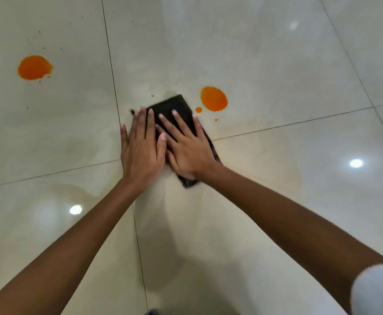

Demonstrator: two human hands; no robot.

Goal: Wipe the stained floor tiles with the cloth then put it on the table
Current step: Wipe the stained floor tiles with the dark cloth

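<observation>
Both hands, left (141, 153) and right (189, 147), are lying flat with fingers spread, pressing a folded dark cloth (172, 108) onto glossy beige floor tiles (276, 76) beside an orange stain (214, 98).

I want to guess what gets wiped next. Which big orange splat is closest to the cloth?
The big orange splat just right of the cloth; the other big splat sits far left.

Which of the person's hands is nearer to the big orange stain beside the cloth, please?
The right hand. It lies flat on the cloth, just below and left of that orange stain. The left hand presses the cloth's other side, farther from the stain.
</observation>
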